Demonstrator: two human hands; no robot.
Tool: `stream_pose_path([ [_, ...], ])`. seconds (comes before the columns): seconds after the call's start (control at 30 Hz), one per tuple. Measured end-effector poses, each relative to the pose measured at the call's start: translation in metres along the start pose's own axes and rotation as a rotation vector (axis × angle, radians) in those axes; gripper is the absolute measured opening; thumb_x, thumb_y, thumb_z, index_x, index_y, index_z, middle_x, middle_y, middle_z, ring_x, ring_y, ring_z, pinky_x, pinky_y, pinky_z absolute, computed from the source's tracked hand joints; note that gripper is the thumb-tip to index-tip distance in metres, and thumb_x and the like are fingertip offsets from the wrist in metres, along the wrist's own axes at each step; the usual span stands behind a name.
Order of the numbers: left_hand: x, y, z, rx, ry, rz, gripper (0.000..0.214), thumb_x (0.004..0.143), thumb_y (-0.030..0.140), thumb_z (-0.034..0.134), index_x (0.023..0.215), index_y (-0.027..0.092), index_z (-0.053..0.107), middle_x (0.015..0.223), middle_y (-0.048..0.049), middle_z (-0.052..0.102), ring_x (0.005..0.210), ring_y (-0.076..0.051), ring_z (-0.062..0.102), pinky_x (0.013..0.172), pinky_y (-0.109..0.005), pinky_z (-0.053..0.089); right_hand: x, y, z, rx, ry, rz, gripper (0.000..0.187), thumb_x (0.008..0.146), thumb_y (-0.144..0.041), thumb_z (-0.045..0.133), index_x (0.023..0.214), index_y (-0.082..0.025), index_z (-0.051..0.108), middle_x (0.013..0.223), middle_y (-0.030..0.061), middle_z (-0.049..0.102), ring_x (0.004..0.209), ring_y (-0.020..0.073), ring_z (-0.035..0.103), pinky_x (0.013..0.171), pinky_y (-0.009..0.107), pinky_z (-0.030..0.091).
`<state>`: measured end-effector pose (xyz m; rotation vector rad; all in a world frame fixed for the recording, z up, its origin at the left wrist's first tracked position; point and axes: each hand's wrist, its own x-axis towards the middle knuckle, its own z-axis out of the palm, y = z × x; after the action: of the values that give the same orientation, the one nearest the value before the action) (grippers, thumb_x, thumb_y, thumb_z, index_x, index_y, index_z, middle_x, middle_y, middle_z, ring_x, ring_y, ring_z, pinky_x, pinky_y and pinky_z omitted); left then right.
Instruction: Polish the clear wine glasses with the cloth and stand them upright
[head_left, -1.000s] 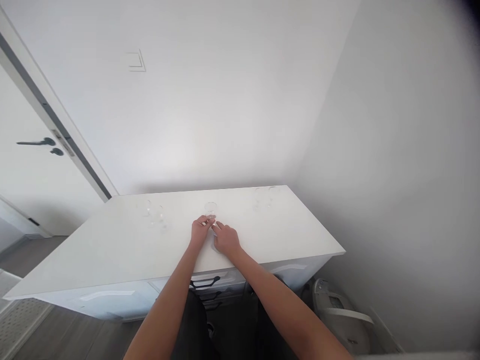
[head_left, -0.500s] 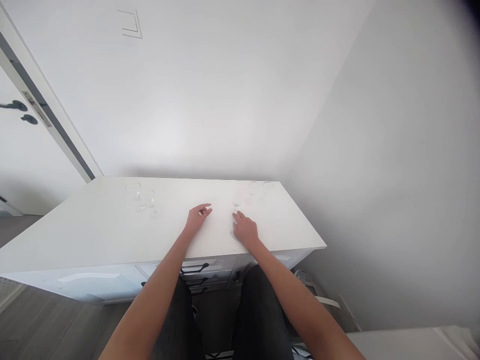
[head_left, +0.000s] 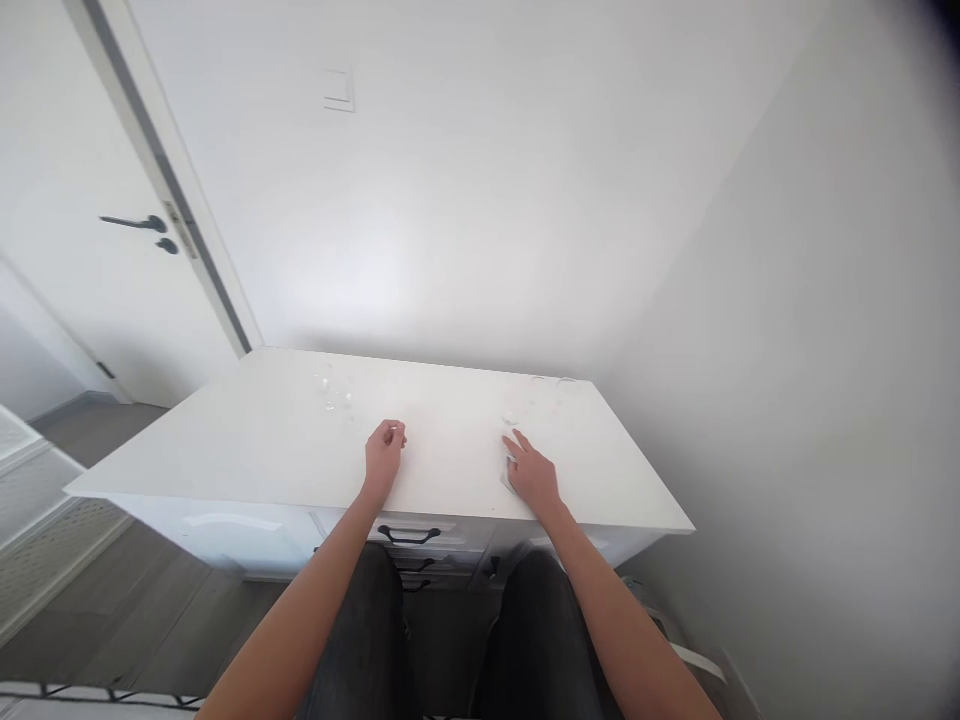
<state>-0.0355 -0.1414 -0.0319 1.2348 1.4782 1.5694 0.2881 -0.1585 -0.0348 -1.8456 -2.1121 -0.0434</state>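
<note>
My left hand (head_left: 385,455) is just above the white cabinet top, its fingers curled together in a pinch. Whether anything small sits between them is hidden. Farther right, my right hand (head_left: 534,478) reaches low over the surface, index and middle fingers pointing forward, the thumb below them. A pale see-through object (head_left: 508,478) shows at its inner edge, apparently in its grasp; its kind is hard to make out. Just beyond those fingers stands a faint clear piece (head_left: 510,419). Several clear, glass-like items (head_left: 330,392) are at the back left, and more with thin round rims (head_left: 566,380) at the back right.
The white cabinet top (head_left: 255,440) meets a white wall behind, with another wall to the right. Drawers with black handles (head_left: 409,536) face my knees. A white door (head_left: 97,130) with a dark handle is at left. White mesh panels (head_left: 52,520) stand at lower left.
The camera has turned left, so the cabinet appears farther right. My left hand's fingers have closed from a loosely parted pose. My right hand remains low over the cabinet top, its front fingers more spread.
</note>
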Motion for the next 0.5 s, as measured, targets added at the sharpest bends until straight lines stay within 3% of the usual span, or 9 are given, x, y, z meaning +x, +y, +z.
stream_pose_path([
  [0.07, -0.004, -0.002, -0.026, -0.165, 0.118, -0.072, 0.03, 0.094, 0.053, 0.061, 0.091, 0.023, 0.058, 0.068, 0.0002, 0.062, 0.057, -0.014, 0.056, 0.056, -0.027, 0.044, -0.003, 0.002, 0.003, 0.052, 0.103, -0.029, 0.047, 0.092, -0.02, 0.049, 0.134, -0.025, 0.068, 0.154, 0.0063, 0.057, 0.098, 0.0215, 0.071, 0.076, 0.031, 0.057],
  [0.13, -0.001, -0.003, -0.046, -0.321, 0.226, -0.14, 0.032, 0.095, 0.055, 0.059, 0.098, 0.024, 0.051, 0.068, 0.0013, 0.063, 0.053, -0.014, 0.058, 0.053, -0.026, 0.045, -0.004, 0.003, 0.006, 0.147, 0.204, -0.144, 0.038, 0.092, -0.02, 0.051, 0.126, -0.021, 0.068, 0.141, 0.0115, 0.062, 0.1, 0.0232, 0.068, 0.08, 0.033, 0.057],
  [0.27, 0.018, -0.001, -0.064, -0.483, 0.292, -0.203, 0.043, 0.097, 0.061, 0.056, 0.118, 0.028, 0.041, 0.078, -0.0024, 0.074, 0.058, -0.015, 0.066, 0.057, -0.026, 0.051, -0.004, 0.004, 0.006, 0.23, 0.331, -0.432, 0.025, 0.092, -0.018, 0.055, 0.112, -0.02, 0.071, 0.128, 0.0157, 0.062, 0.115, 0.0295, 0.06, 0.096, 0.043, 0.053],
  [0.33, 0.028, 0.002, -0.063, -0.517, 0.234, -0.214, 0.05, 0.097, 0.065, 0.054, 0.127, 0.029, 0.039, 0.086, -0.0062, 0.078, 0.061, -0.016, 0.069, 0.057, -0.025, 0.051, -0.004, 0.004, 0.006, 0.269, 0.292, -0.485, 0.029, 0.092, -0.016, 0.054, 0.113, -0.021, 0.074, 0.114, 0.0133, 0.063, 0.104, 0.027, 0.06, 0.089, 0.042, 0.052],
  [0.4, 0.036, 0.004, -0.061, -0.575, 0.154, -0.224, 0.059, 0.096, 0.07, 0.052, 0.136, 0.029, 0.037, 0.095, -0.0104, 0.08, 0.065, -0.016, 0.072, 0.057, -0.025, 0.052, -0.002, 0.003, 0.009, 0.404, 0.171, -0.483, 0.038, 0.091, -0.013, 0.051, 0.119, -0.024, 0.074, 0.1, 0.0089, 0.064, 0.089, 0.022, 0.06, 0.08, 0.037, 0.051],
  [0.5, 0.045, 0.005, -0.058, -0.701, 0.06, -0.244, 0.072, 0.094, 0.079, 0.045, 0.145, 0.03, 0.031, 0.112, -0.016, 0.08, 0.069, -0.017, 0.073, 0.058, -0.027, 0.053, 0.008, -0.006, 0.018, 0.818, 0.053, -0.308, 0.037, 0.088, -0.015, 0.053, 0.117, -0.023, 0.075, 0.086, 0.0043, 0.065, 0.07, 0.0168, 0.056, 0.065, 0.031, 0.047],
])
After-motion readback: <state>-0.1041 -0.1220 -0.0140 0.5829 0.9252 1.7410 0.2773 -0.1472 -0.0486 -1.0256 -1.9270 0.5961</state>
